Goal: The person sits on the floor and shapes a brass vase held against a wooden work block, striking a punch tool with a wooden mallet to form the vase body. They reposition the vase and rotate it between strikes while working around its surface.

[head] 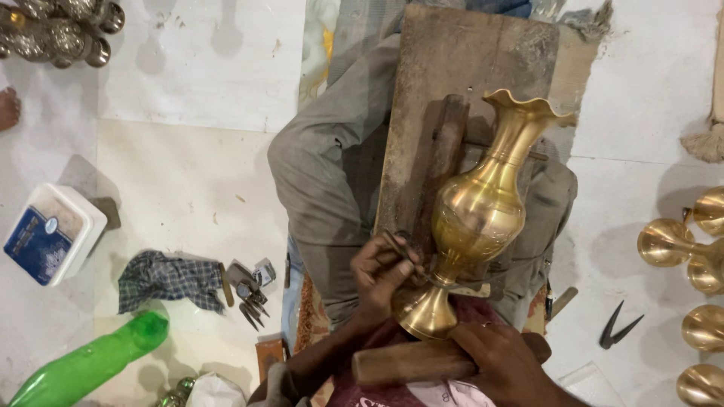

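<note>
Two hands at a brass vase (479,207) | left hand (381,271): fingers pinching a thin engraving tool (403,252) against it | right hand (505,362): fingers closed around a wooden mallet (411,363)

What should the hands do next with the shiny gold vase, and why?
Probably tap the chisel with the wooden mallet. The left hand holds the chisel's tip against the vase near its narrow stem, and the right hand grips the mallet just below, apart from the chisel. The vase lies on a wooden board.
</note>
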`<state>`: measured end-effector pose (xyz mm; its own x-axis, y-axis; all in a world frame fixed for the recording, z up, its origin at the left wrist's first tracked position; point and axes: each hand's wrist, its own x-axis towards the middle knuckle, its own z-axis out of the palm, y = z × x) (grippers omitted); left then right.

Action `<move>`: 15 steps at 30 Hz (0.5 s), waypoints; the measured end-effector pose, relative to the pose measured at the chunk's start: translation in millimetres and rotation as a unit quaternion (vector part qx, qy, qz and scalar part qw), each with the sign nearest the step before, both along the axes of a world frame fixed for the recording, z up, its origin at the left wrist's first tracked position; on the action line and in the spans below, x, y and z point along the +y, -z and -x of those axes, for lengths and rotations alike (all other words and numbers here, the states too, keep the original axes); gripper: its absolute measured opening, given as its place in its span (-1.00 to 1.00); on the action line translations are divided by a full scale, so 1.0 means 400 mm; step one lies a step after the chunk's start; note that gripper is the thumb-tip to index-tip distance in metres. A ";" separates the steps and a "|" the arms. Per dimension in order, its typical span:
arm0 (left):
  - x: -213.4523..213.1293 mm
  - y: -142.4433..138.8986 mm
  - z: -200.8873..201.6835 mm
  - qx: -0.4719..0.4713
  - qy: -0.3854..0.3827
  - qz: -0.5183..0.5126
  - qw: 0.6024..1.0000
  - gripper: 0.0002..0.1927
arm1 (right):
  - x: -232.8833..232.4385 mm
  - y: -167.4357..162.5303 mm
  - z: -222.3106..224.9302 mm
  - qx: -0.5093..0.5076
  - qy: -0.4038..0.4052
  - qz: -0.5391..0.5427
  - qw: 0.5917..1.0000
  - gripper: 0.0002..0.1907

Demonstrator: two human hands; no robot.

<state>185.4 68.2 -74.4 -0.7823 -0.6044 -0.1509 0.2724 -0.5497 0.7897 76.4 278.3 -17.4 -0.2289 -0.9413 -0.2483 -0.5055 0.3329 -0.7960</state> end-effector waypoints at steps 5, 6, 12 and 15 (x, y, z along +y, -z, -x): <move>-0.072 -0.048 0.064 -0.042 -0.063 0.095 0.993 -0.71 | 0.006 -0.032 0.069 -0.250 0.128 -0.048 0.958 -0.53; -0.082 -0.061 0.088 -0.008 -0.075 0.100 0.992 -0.71 | 0.012 -0.024 0.084 -0.261 0.180 -0.039 0.947 -0.55; -0.072 -0.130 0.219 0.036 0.029 0.076 0.996 -0.69 | 0.039 -0.018 0.108 -0.197 0.480 0.078 0.852 -0.65; -0.071 -0.129 0.280 0.008 0.034 0.143 0.989 -0.68 | 0.007 -0.023 0.098 -0.155 0.496 0.155 0.840 -0.64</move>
